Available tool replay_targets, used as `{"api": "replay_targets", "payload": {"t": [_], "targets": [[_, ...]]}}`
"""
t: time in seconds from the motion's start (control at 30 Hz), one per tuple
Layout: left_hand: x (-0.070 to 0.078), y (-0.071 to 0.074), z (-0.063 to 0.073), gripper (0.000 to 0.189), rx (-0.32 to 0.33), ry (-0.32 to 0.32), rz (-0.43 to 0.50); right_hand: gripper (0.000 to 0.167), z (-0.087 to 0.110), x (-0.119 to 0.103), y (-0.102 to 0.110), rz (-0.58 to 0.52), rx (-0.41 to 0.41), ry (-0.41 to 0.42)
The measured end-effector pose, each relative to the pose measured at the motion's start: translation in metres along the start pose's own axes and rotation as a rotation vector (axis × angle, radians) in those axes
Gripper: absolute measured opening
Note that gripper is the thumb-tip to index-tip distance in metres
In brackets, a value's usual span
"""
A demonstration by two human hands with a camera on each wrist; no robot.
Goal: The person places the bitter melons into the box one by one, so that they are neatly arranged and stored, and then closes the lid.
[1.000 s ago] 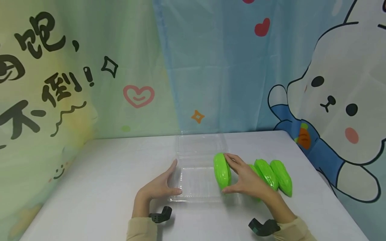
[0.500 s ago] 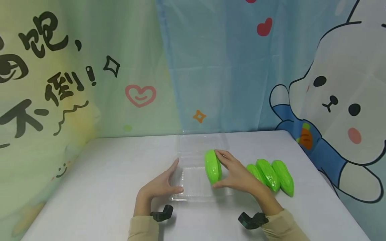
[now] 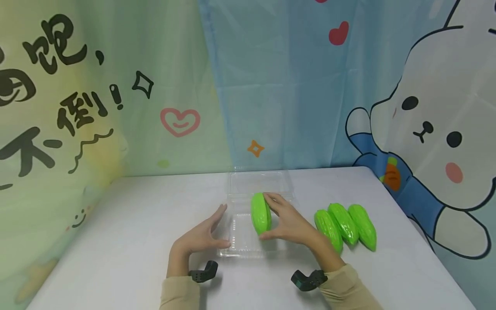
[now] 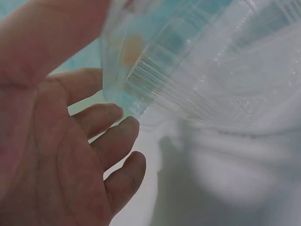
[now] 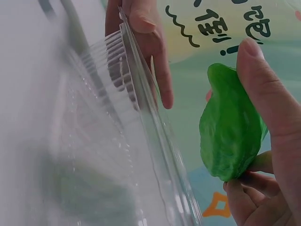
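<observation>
My right hand (image 3: 288,221) pinches a glossy green toy fruit (image 3: 261,213), long and ridged, between thumb and fingertips. In the right wrist view this fruit (image 5: 230,125) tapers at one end and is held beside the wall of a clear plastic box (image 5: 155,141). From the head view, it is over the near part of that box (image 3: 242,249), whose lid (image 3: 259,183) lies opened back. Thumb and fingers spread apart, my left hand (image 3: 201,234) stands at the box's left side. Its fingertips (image 4: 124,132) are close to the clear wall; contact is hard to tell.
Three similar green toy fruits (image 3: 343,224) lie side by side on the white table (image 3: 147,224), right of my right forearm. A printed curtain (image 3: 255,86) hangs behind the table's back edge. Dark camera mounts (image 3: 308,280) are on both wrists.
My right hand has carried the green toy fruit leftward, from the box's right edge to over its near part. All three other fruits now show more fully. The left hand has barely moved.
</observation>
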State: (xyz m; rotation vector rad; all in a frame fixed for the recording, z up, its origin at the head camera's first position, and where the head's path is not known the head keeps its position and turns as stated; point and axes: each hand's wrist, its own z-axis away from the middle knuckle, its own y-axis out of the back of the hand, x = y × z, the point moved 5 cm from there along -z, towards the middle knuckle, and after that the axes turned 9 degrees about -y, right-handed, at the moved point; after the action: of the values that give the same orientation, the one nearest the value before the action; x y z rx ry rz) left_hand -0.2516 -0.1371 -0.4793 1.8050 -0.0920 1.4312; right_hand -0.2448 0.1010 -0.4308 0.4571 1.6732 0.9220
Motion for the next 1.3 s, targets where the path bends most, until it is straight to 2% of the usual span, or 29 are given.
{"api": "replay_targets", "payload": {"t": [0.13,0.37,0.7,0.93,1.3], "targets": [[-0.002,0.0,0.001,0.109,0.002,0.018,-0.002,0.116,-0.005,-0.005,-0.005,-0.006,0.0,-0.004],[-0.002,-0.001,-0.001,0.108,-0.002,-0.009,0.007,0.115,-0.013,-0.014,-0.013,-0.031,-0.012,-0.018],[-0.002,0.0,-0.001,0.108,-0.004,-0.006,-0.014,0.111,-0.024,-0.018,-0.033,-0.135,-0.054,-0.075],[-0.001,-0.001,-0.002,0.11,0.002,0.02,-0.054,0.11,-0.029,-0.018,-0.043,-0.098,-0.057,-0.084],[-0.002,-0.002,-0.002,0.11,-0.005,0.001,-0.05,0.112,-0.029,-0.017,-0.052,-0.053,-0.089,-0.093]]}}
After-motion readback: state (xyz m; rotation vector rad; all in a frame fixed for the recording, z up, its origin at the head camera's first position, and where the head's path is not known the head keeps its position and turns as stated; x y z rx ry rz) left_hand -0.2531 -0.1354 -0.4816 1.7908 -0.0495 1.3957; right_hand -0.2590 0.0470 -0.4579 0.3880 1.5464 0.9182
